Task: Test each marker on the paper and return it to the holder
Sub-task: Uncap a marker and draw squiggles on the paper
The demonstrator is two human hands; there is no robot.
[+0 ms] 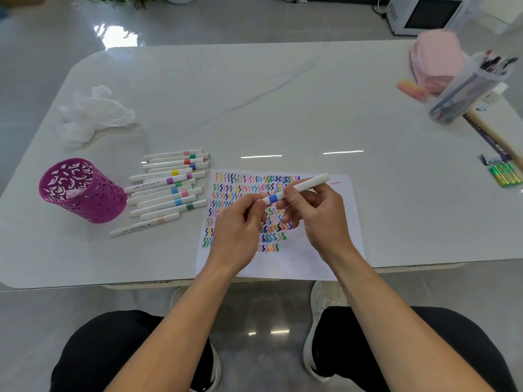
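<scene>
A white marker with a blue band [300, 188] hangs over the paper [311, 261], held by both hands. My right hand [317, 219] grips its barrel. My left hand [240, 230] pinches the end next to the blue band, where the cap sits. The paper carries rows of coloured squiggles, partly hidden under my hands. Several white markers [169, 188] with coloured bands lie side by side left of the paper. Further left stands the purple cut-out holder [82, 190], with one pink-tipped marker inside it.
Crumpled white tissue [93, 114] lies at the back left. At the right are a clear cup of pens [469, 89], a pink pouch [435, 58], an eraser [411, 89], a wooden-handled tool [492, 134] and a green pack [506, 174]. The table edge runs just below the paper.
</scene>
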